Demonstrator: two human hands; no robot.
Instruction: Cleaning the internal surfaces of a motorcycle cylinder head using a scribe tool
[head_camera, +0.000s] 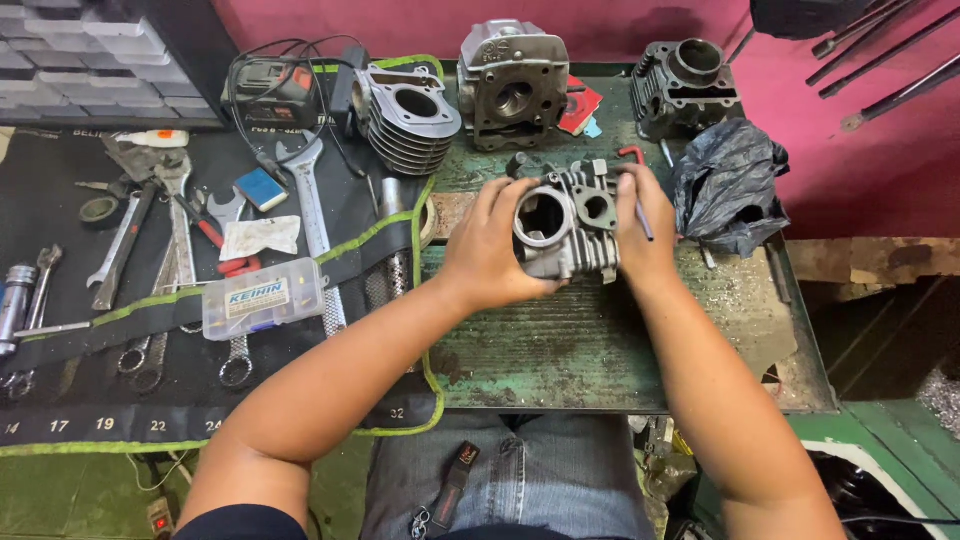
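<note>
A small grey finned engine cylinder head (568, 228) is held just above the worn green metal table (600, 350), with its round bore facing me. My left hand (487, 248) grips its left side. My right hand (640, 225) holds its right side and also pinches a red-handled hex key (636, 180) that runs down along the fingers.
A black tool mat (60, 400) on the left carries several spanners, pliers and a clear plastic parts box (262, 298). At the back stand a finned cylinder (405, 118), a cylinder head cover (512, 82) and another cylinder block (685, 85). A crumpled black bag (728, 185) lies right of my hands.
</note>
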